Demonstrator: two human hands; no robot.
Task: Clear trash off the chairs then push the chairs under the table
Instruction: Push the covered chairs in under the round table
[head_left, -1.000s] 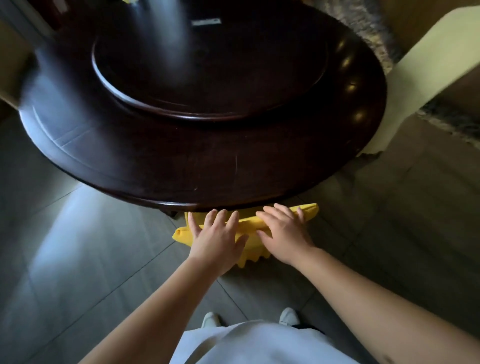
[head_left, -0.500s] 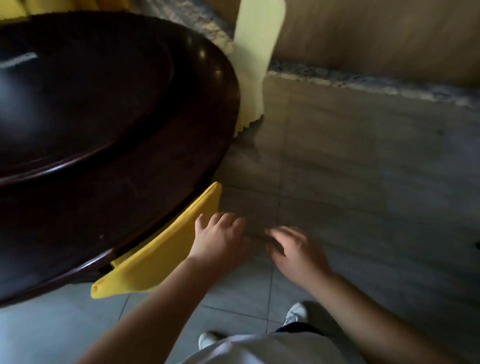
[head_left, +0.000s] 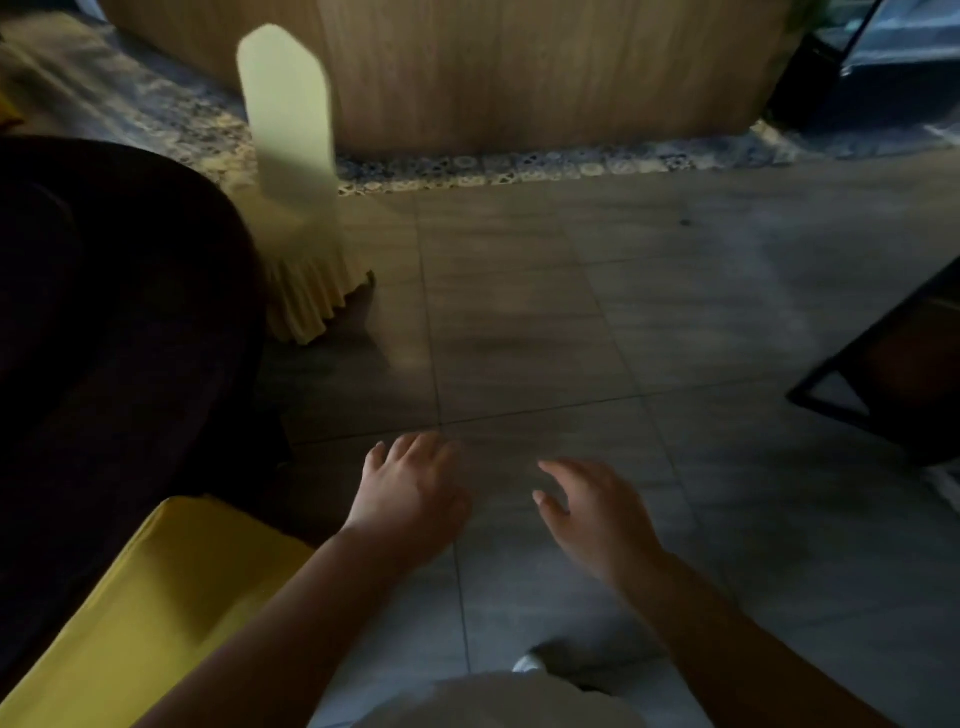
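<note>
Both hands have come off the yellow chair cover since the earlier frames, and the view has swung right, away from the bench and toward open floor.

Left to right: the dark round bench (head_left: 119, 332) fills the left edge. The yellow-covered chair (head_left: 156, 603) sits at lower left, its seat hidden beneath the bench rim, only the backrest top showing; it appears pushed in. A second chair, in a pale cover (head_left: 291, 156), stands upright at the bench's far side, ahead and to the left of both hands, backrest vertical, skirt touching the floor. Whether trash lies on its seat cannot be told.

The left hand (head_left: 405, 499) hovers over the tiled floor (head_left: 571, 322), fingers loosely spread, holding nothing. The right hand (head_left: 592, 509) is beside it, likewise relaxed and empty.

Judgement: the pale chair is the likely next target, and the left hand is the nearer.
</note>
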